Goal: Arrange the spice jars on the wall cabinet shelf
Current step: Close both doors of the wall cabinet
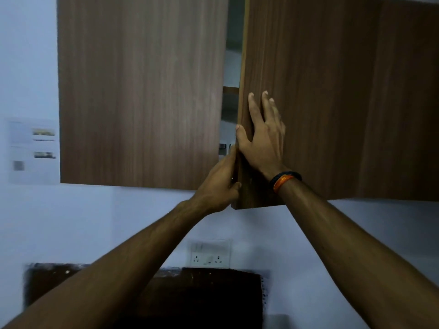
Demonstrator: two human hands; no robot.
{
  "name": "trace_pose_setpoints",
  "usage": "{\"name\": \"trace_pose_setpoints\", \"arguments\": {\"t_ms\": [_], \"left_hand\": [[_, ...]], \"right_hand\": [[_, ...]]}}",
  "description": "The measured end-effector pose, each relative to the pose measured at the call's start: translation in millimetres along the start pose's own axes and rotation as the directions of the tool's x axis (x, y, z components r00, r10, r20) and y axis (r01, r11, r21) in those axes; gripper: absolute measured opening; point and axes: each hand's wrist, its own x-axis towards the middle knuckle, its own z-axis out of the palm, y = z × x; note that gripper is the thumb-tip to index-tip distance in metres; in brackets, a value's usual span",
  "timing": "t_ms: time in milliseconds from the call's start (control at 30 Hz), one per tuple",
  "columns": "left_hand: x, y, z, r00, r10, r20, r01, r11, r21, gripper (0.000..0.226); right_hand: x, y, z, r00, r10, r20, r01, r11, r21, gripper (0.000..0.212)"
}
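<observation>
A brown wood wall cabinet fills the upper view. Its left door (142, 91) is closed and its right door (308, 91) stands slightly ajar, leaving a narrow gap. My left hand (219, 184) grips the lower free edge of the right door. My right hand (263, 136) lies flat on that door's face, thumb hooked round the edge. Through the gap I see a shelf board (231, 89) and the dark lid of a jar (222, 146). The other jars are hidden behind the doors.
A further cabinet door (403, 103) is closed at the right. A paper notice (33, 150) is stuck on the wall at the left. A white socket plate (210, 254) sits on the wall below, above a dark panel (202, 298).
</observation>
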Motion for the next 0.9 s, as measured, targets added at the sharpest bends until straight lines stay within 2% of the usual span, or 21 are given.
{"name": "trace_pose_setpoints", "arguments": {"t_ms": [267, 400, 567, 900], "left_hand": [[13.2, -34.3, -0.6, 0.997, -0.060, 0.044, 0.049, 0.971, 0.234, 0.096], [21.8, -44.9, 2.2, 0.998, -0.060, 0.010, 0.052, 0.923, 0.382, 0.096], [29.9, -65.0, 11.2, 0.996, -0.061, -0.063, 0.088, 0.734, 0.673, 0.102], [46.2, -94.9, 17.3, 0.999, -0.044, -0.013, 0.033, 0.512, 0.858, 0.106]], "right_hand": [[6.5, 21.9, 48.6, 0.998, -0.018, 0.063, 0.023, 0.997, -0.073, 0.077], [6.6, 33.0, 61.8, 0.995, -0.048, 0.086, 0.057, 0.993, -0.102, 0.074], [6.4, 48.8, 74.5, 0.986, -0.095, 0.139, 0.115, 0.983, -0.145, 0.072], [-11.0, 65.6, 95.1, 0.950, -0.079, 0.303, 0.165, 0.949, -0.269, 0.079]]}}
